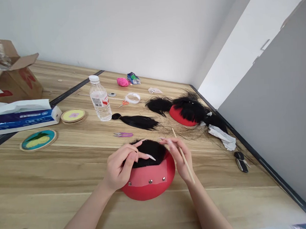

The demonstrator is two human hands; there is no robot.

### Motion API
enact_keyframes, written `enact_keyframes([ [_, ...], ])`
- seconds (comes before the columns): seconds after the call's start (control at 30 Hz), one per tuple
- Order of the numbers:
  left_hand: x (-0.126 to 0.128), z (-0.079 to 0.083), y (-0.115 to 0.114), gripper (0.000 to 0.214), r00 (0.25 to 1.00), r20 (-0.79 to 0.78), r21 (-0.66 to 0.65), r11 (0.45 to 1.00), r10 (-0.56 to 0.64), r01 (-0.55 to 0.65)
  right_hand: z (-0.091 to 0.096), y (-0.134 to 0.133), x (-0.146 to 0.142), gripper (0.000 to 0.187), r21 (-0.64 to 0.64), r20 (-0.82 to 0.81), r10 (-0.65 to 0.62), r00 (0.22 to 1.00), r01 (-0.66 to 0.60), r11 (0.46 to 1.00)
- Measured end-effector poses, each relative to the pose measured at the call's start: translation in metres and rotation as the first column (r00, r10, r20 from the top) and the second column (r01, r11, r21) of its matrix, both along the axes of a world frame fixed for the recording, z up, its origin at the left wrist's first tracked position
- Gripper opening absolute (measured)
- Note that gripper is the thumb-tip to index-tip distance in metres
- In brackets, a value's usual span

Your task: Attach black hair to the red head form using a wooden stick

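A red dome-shaped form (149,183) with metal studs sits on the wooden table (69,187) right in front of me, its top covered in black hair (152,150). My left hand (122,167) rests on the dome's left side with fingers curled, pinching at the hair. My right hand (178,157) is at the dome's right edge and grips a thin wooden stick (184,157) that slants up and away; its fingertips also touch the hair.
Farther back lie a second red form with black hair (187,111), a loose black hair bundle (136,121), purple snips (123,134), a water bottle (100,99), a wire coil (133,97), embroidery hoops (38,140), a tissue pack (19,116), a cardboard box (8,76) and a black clip (241,161).
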State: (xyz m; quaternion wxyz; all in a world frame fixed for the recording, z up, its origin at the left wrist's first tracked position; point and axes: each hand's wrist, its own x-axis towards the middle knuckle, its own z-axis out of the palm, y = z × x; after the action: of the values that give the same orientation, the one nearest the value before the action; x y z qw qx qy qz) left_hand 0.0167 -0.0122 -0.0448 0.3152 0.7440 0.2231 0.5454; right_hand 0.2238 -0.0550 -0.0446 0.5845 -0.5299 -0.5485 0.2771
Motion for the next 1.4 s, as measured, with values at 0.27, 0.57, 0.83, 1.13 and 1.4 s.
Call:
enact_keyframes([
  [0.27,0.001,-0.015,0.020,0.035,0.948,-0.087,-0.357,0.879,0.305,-0.315,0.010,-0.011,-0.027,0.054,0.008,0.357,0.151,0.922,-0.165,0.986],
  [0.57,0.004,-0.015,0.017,0.037,0.917,-0.009,-0.298,0.875,0.398,-0.382,0.011,-0.002,-0.040,0.017,-0.025,0.278,0.011,0.961,-0.004,1.000],
  [0.83,0.004,-0.013,0.015,0.038,0.893,0.043,-0.281,0.864,0.447,-0.418,0.023,-0.006,-0.035,0.064,-0.170,0.372,0.151,0.916,-0.092,0.981],
  [1.13,0.005,-0.019,0.020,0.038,0.877,0.113,-0.296,0.859,0.466,-0.418,0.015,0.002,-0.030,0.053,-0.201,0.149,0.185,0.971,-0.154,0.967],
  [1.4,0.005,-0.021,0.020,0.038,0.872,0.141,-0.313,0.856,0.469,-0.411,0.020,0.003,-0.034,0.063,-0.289,0.234,0.159,0.959,-0.088,0.953],
])
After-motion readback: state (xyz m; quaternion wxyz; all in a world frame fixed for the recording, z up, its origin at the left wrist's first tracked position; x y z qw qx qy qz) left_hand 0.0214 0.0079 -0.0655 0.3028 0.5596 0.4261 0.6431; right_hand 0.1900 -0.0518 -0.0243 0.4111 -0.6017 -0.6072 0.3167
